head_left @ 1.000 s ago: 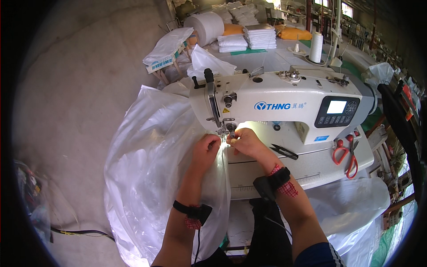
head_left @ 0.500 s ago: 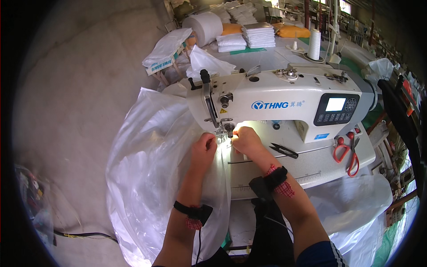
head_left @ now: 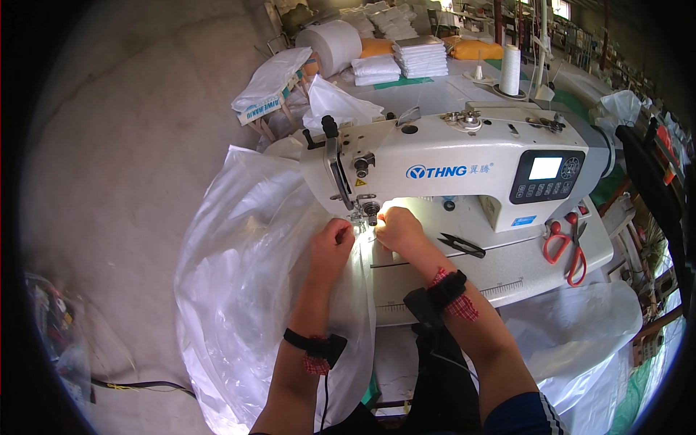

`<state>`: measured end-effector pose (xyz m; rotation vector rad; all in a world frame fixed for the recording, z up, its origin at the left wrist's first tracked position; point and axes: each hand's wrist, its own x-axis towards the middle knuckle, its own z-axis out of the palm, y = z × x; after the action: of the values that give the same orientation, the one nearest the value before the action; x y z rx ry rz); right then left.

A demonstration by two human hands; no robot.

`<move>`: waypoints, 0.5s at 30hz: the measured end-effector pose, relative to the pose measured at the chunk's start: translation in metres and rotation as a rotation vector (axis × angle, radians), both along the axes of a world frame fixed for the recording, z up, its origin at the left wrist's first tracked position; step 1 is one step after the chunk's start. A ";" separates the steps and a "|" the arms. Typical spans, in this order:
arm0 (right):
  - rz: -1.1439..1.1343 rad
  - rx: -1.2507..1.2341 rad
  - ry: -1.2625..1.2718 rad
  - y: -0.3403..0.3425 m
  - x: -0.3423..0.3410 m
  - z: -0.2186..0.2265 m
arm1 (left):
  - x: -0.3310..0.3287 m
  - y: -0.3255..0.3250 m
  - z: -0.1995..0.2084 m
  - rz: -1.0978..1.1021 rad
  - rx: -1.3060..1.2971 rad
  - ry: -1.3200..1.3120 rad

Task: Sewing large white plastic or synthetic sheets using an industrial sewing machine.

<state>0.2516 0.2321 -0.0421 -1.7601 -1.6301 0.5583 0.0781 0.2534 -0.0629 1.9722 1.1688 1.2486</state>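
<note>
A white sewing machine point(head_left: 449, 159) stands before me, its lamp lighting the needle area point(head_left: 366, 221). Just left of the needle, my left hand point(head_left: 333, 245) is closed with thumb and fingers pinched together. Beneath it and my left forearm hangs a large translucent plastic sheet point(head_left: 246, 283), draped over the machine bed's left side. On the needle's right, my right hand point(head_left: 399, 230) has its fingers curled in close to the presser foot. What either set of fingertips pinches is hidden or too small to make out.
Black thread snips point(head_left: 462, 245) and red-handled scissors point(head_left: 565, 250) lie on the machine bed to the right. A white thread cone point(head_left: 510, 71) stands behind the machine. Farther back are folded white stacks point(head_left: 420, 58) and a large white roll point(head_left: 330, 45). More plastic point(head_left: 573, 326) hangs at right.
The machine sits slightly farther left in the picture. Both hands stay by the needle in nearly the same closed poses, and the plastic sheet has barely shifted.
</note>
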 end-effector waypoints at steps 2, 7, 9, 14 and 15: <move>-0.009 0.072 -0.012 0.001 0.000 -0.004 | 0.000 0.000 0.000 -0.008 -0.024 -0.006; -0.001 -0.126 -0.025 0.004 0.004 -0.002 | 0.002 -0.005 0.010 -0.071 -0.211 -0.116; 0.015 -0.142 -0.039 0.003 0.002 0.003 | 0.000 -0.004 0.010 -0.063 -0.213 -0.113; 0.015 -0.160 -0.051 0.002 0.002 0.004 | 0.002 -0.002 0.007 -0.026 -0.192 -0.107; 0.018 -0.144 -0.062 0.002 0.002 0.004 | 0.002 -0.002 0.007 -0.020 -0.196 -0.114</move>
<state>0.2533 0.2338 -0.0380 -1.8854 -1.6856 0.6498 0.0805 0.2510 -0.0559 1.7439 1.1650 1.1724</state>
